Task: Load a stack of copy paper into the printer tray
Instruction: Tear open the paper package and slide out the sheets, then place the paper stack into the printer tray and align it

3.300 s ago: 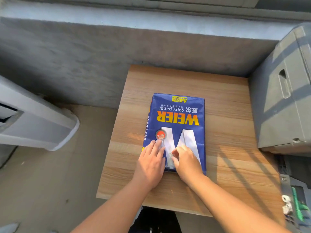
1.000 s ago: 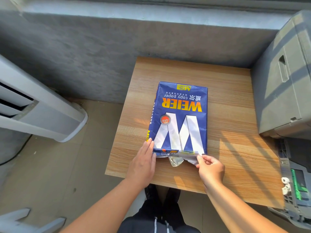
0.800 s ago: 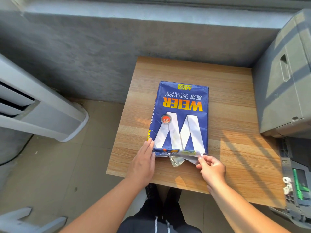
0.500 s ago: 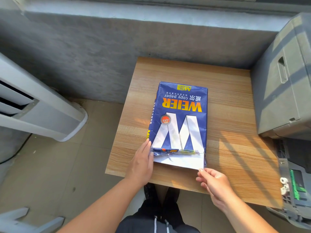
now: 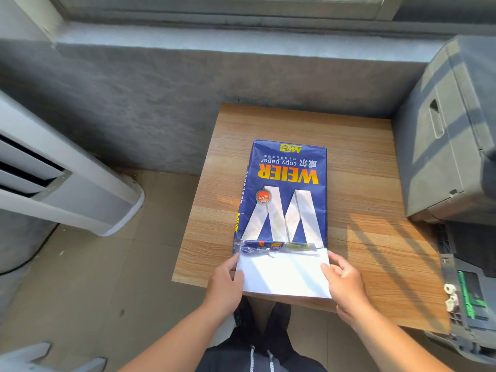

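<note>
Half a second ago only a narrow strip of white showed at the near end of the blue WEIER copy paper wrapper point(image 5: 285, 194). Now a much wider part of the white paper stack point(image 5: 284, 275) is out, reaching the near edge of the wooden table point(image 5: 370, 183). The right hand point(image 5: 345, 284), which was free just before, is closed on the right edge of the stack; the left hand point(image 5: 224, 284) is closed on its left edge. The wrapper is open, so the sheets can be drawn out. The open printer tray point(image 5: 467, 296) waits at the far right, beside the grey printer point(image 5: 442, 146), not yet loaded.
</note>
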A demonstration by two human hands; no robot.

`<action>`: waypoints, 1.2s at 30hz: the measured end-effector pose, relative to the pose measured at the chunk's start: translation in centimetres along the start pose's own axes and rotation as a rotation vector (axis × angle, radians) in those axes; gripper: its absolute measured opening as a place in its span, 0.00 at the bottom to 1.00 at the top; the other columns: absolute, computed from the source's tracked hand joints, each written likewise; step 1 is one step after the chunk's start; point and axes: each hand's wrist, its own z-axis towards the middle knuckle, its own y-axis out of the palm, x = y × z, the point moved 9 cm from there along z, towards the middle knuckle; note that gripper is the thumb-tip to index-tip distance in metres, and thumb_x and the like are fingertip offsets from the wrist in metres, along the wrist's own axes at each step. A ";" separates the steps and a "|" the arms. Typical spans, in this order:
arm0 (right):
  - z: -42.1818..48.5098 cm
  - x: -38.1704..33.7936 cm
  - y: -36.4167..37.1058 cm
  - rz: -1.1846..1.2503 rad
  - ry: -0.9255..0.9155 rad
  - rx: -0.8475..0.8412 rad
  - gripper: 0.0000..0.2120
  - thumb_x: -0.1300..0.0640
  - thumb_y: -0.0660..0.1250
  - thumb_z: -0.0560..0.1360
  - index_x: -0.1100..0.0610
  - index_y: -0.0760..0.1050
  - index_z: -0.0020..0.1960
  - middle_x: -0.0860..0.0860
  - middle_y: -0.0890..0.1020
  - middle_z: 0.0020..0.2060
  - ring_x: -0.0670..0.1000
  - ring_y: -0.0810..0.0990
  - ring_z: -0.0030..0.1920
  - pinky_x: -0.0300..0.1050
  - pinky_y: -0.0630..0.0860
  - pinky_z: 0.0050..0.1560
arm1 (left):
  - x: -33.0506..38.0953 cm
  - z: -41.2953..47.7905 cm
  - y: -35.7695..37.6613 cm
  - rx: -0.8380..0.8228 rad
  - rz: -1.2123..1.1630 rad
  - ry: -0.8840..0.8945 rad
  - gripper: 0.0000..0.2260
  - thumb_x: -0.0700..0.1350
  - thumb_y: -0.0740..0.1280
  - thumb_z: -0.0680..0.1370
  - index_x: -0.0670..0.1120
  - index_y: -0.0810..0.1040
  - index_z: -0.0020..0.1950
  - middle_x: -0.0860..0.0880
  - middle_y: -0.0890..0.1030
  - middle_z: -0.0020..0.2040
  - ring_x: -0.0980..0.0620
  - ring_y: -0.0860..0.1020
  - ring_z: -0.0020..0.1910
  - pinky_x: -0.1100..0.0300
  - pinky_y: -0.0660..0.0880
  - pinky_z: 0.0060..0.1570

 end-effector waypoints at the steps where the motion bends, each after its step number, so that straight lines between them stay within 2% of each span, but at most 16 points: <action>1: -0.3 0.2 0.1 -0.019 -0.004 0.001 0.19 0.66 0.63 0.79 0.56 0.72 0.68 0.50 0.85 0.42 0.54 0.85 0.45 0.49 0.80 0.44 | 0.2 -0.1 0.1 -0.011 -0.056 -0.016 0.18 0.41 0.61 0.78 0.56 0.76 0.65 0.58 0.85 0.50 0.56 0.83 0.48 0.55 0.80 0.49; 4: -1.4 1.0 0.3 -0.014 0.014 0.001 0.22 0.66 0.64 0.78 0.53 0.72 0.70 0.50 0.88 0.39 0.60 0.86 0.49 0.57 0.81 0.51 | 1.0 0.4 -0.3 -0.009 -0.166 -0.046 0.15 0.43 0.62 0.80 0.55 0.75 0.65 0.56 0.84 0.54 0.56 0.82 0.50 0.60 0.78 0.48; 7: -2.3 1.4 0.1 -0.005 0.035 0.002 0.24 0.67 0.63 0.77 0.52 0.71 0.71 0.52 0.88 0.42 0.62 0.85 0.51 0.63 0.79 0.58 | 1.1 0.7 -0.1 -0.041 -0.206 -0.068 0.16 0.44 0.63 0.79 0.53 0.74 0.67 0.56 0.83 0.56 0.56 0.83 0.50 0.58 0.79 0.49; 10: -2.7 1.5 0.3 -0.056 0.035 -0.010 0.25 0.64 0.61 0.78 0.51 0.68 0.73 0.49 0.86 0.46 0.54 0.86 0.46 0.58 0.83 0.51 | 0.9 0.1 0.0 -0.030 -0.164 -0.045 0.19 0.43 0.63 0.79 0.55 0.72 0.69 0.57 0.82 0.58 0.55 0.82 0.52 0.57 0.79 0.51; 13: -2.7 1.7 0.5 -0.153 -0.009 -0.006 0.27 0.61 0.60 0.77 0.48 0.64 0.75 0.49 0.84 0.45 0.53 0.83 0.38 0.51 0.78 0.35 | 0.4 -1.0 0.0 0.009 -0.160 -0.028 0.20 0.42 0.63 0.79 0.54 0.71 0.70 0.56 0.81 0.60 0.54 0.80 0.55 0.55 0.79 0.56; 15: -3.5 1.7 0.8 -0.111 -0.024 -0.040 0.25 0.60 0.61 0.78 0.49 0.66 0.74 0.49 0.83 0.57 0.51 0.85 0.45 0.45 0.78 0.36 | -0.1 -1.9 0.0 0.030 -0.161 -0.023 0.20 0.42 0.63 0.79 0.52 0.71 0.70 0.54 0.80 0.62 0.53 0.80 0.57 0.53 0.78 0.58; 17: -4.4 1.8 0.8 -0.063 -0.020 -0.053 0.23 0.60 0.63 0.79 0.52 0.67 0.73 0.45 0.78 0.62 0.51 0.82 0.56 0.42 0.79 0.44 | -0.5 -2.9 -0.2 0.057 -0.184 -0.022 0.19 0.41 0.63 0.79 0.49 0.71 0.70 0.53 0.80 0.62 0.52 0.80 0.57 0.51 0.77 0.59; 19: -5.3 2.2 0.6 -0.035 -0.019 -0.070 0.23 0.64 0.64 0.79 0.55 0.67 0.73 0.43 0.75 0.58 0.50 0.79 0.60 0.42 0.76 0.53 | -0.9 -4.2 -0.4 0.092 -0.210 -0.017 0.18 0.41 0.64 0.79 0.50 0.72 0.69 0.53 0.81 0.60 0.52 0.80 0.56 0.52 0.78 0.58; 21: -6.0 3.1 0.2 -0.022 0.001 -0.058 0.24 0.66 0.64 0.78 0.56 0.68 0.73 0.46 0.79 0.60 0.49 0.81 0.55 0.49 0.76 0.61 | -0.9 -5.6 -0.5 0.109 -0.232 0.012 0.18 0.41 0.64 0.79 0.51 0.72 0.68 0.53 0.81 0.58 0.54 0.80 0.55 0.56 0.78 0.54; 23: -6.8 3.6 -0.3 -0.021 0.000 -0.037 0.22 0.68 0.63 0.78 0.57 0.71 0.70 0.47 0.84 0.53 0.47 0.83 0.47 0.53 0.82 0.54 | -0.9 -7.0 -0.6 0.119 -0.229 0.058 0.17 0.40 0.64 0.79 0.52 0.72 0.66 0.56 0.81 0.57 0.58 0.79 0.55 0.62 0.76 0.50; 25: -7.9 3.8 -0.8 -0.027 -0.039 -0.018 0.20 0.69 0.62 0.78 0.56 0.74 0.67 0.42 0.82 0.44 0.42 0.82 0.42 0.44 0.83 0.43 | -1.4 -8.2 -0.7 0.134 -0.209 0.095 0.18 0.38 0.64 0.78 0.52 0.72 0.66 0.56 0.81 0.57 0.59 0.79 0.56 0.62 0.74 0.50; 26: -8.6 3.8 -0.8 -0.024 -0.054 -0.020 0.20 0.69 0.63 0.78 0.54 0.74 0.66 0.42 0.82 0.45 0.42 0.82 0.43 0.43 0.83 0.44 | -1.7 -8.8 -0.7 0.143 -0.198 0.110 0.18 0.38 0.65 0.78 0.51 0.72 0.67 0.55 0.81 0.58 0.58 0.79 0.56 0.61 0.74 0.52; 29: -10.6 4.9 -1.4 -0.017 -0.066 -0.011 0.19 0.66 0.64 0.78 0.50 0.74 0.66 0.47 0.82 0.56 0.47 0.82 0.51 0.52 0.81 0.58 | -2.7 -10.7 -1.0 0.173 -0.179 0.151 0.19 0.38 0.66 0.77 0.48 0.72 0.68 0.51 0.81 0.60 0.52 0.79 0.57 0.55 0.74 0.56; 30: -11.2 5.4 -1.7 -0.008 -0.081 -0.006 0.20 0.66 0.64 0.78 0.50 0.74 0.66 0.46 0.82 0.54 0.45 0.82 0.51 0.52 0.80 0.59 | -3.1 -11.4 -1.1 0.184 -0.179 0.160 0.20 0.37 0.67 0.77 0.48 0.73 0.68 0.50 0.81 0.59 0.50 0.79 0.57 0.54 0.74 0.56; 33: -13.2 6.6 -2.5 -0.007 -0.155 -0.006 0.21 0.69 0.63 0.76 0.57 0.74 0.68 0.40 0.83 0.46 0.39 0.83 0.46 0.48 0.80 0.58 | -4.0 -13.8 -1.4 0.207 -0.187 0.201 0.19 0.37 0.68 0.76 0.51 0.75 0.65 0.49 0.83 0.56 0.48 0.80 0.55 0.51 0.74 0.54; 36: -15.6 7.6 -3.4 0.034 -0.176 -0.014 0.21 0.67 0.63 0.75 0.55 0.75 0.66 0.45 0.85 0.51 0.45 0.85 0.51 0.52 0.80 0.59 | -4.4 -16.3 -1.4 0.206 -0.182 0.236 0.20 0.38 0.69 0.76 0.52 0.75 0.66 0.48 0.82 0.56 0.47 0.79 0.55 0.53 0.73 0.53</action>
